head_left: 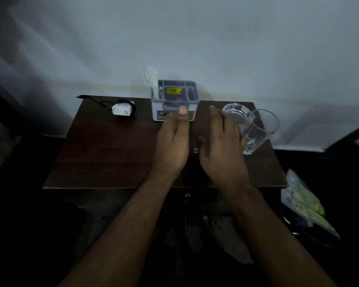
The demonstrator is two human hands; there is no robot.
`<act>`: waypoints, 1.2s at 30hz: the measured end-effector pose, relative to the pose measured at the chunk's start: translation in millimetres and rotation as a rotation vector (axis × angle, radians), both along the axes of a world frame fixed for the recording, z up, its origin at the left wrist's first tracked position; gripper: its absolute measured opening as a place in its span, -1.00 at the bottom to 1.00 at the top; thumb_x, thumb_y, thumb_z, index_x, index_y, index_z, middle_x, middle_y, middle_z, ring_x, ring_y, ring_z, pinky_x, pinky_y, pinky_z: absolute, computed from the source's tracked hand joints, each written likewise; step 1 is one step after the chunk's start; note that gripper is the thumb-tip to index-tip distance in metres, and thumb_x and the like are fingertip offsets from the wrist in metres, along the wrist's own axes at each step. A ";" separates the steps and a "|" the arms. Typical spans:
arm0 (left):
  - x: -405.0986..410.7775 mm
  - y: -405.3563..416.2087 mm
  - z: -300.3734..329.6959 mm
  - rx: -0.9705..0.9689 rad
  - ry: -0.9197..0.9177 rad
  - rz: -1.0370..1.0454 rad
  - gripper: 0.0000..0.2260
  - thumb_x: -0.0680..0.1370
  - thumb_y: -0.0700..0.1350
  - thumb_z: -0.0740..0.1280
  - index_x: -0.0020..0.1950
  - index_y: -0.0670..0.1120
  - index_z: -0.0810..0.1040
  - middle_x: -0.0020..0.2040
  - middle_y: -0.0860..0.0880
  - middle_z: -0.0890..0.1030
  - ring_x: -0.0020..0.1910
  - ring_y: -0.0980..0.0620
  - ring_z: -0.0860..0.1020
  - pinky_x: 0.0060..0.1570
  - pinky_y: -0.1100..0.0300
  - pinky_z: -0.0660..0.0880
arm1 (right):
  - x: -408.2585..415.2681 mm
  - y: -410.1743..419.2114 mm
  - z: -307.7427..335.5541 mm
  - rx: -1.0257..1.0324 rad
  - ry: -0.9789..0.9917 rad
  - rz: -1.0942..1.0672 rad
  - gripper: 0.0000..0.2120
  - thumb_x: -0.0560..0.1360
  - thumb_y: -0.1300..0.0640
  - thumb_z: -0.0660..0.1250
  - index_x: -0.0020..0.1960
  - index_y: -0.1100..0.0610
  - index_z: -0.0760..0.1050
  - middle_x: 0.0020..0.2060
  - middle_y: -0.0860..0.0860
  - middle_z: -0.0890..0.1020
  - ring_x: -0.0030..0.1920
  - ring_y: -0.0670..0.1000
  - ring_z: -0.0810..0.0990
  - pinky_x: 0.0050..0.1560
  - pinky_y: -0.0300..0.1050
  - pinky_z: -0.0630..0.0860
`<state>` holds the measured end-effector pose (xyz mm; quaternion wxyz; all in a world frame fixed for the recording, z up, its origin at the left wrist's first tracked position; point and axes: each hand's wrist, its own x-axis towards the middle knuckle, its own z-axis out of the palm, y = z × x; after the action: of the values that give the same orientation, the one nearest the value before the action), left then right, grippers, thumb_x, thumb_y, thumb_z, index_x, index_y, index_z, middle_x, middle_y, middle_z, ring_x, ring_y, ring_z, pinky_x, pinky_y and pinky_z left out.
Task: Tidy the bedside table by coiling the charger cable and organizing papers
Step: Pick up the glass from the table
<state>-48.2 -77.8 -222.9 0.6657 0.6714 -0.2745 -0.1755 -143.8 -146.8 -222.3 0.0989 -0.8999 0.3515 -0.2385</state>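
A: On the dark brown wooden counter (104, 154), at the back left corner, the white charger plug with its thin black cable (123, 108) is lying with the cable looped loosely behind it and one end trailing off toward the left edge.

B: And the hands?

A: Both are hovering over the middle of the counter, palms turned toward each other. The left hand (172, 141) is sitting just in front of the grey plastic organiser box with a yellow label (174, 100); its grip is released, thumb up, grasping nothing. The right hand (222, 143) is likewise loose and empty, just beside the clear glass tumbler (251, 129).

B: So which step is this?

A: I am judging that the coiling is not properly done, since the tail is straying. Papers I cannot make out on the counter; white folded things are standing in the organiser's left compartment.

B: Next move?

A: Probably the left hand is needing to reach well across to the plug and gather the tail.
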 end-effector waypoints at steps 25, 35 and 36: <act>-30.2 -110.4 -1.2 -0.139 0.094 -0.480 -0.41 0.39 -0.39 0.15 0.43 -0.19 0.50 0.32 -0.10 0.63 0.30 0.13 0.59 0.19 0.30 0.51 | -57.6 -117.7 -8.0 0.286 -0.457 -0.250 -0.29 0.30 -0.29 0.53 0.33 -0.14 0.30 -0.03 -0.29 0.61 -0.07 -0.31 0.63 -0.08 -0.43 0.55; -5.7 -140.5 -4.7 -0.131 0.205 -0.586 -0.47 0.61 -0.09 0.12 0.59 -0.14 0.26 0.57 -0.04 0.37 0.56 0.13 0.30 0.48 0.27 0.29 | -15.7 -173.5 -19.6 0.399 -0.645 -0.226 -0.32 0.28 -0.07 0.65 0.29 0.02 0.42 0.02 -0.27 0.64 0.03 -0.36 0.62 0.01 -0.38 0.57; -3.6 -140.8 -6.9 -0.130 0.236 -0.573 -0.51 0.67 0.01 0.07 0.58 -0.13 0.29 0.53 0.00 0.41 0.52 0.19 0.35 0.38 0.40 0.34 | -12.6 -176.5 -21.5 0.399 -0.609 -0.230 -0.32 0.28 -0.09 0.64 0.28 0.00 0.42 0.02 -0.26 0.64 0.02 -0.35 0.62 0.02 -0.35 0.58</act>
<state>-51.8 -218.5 -229.8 0.6576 0.4979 -0.3843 -0.4147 -156.4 -323.3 -243.8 0.3448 -0.7054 0.4443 -0.4313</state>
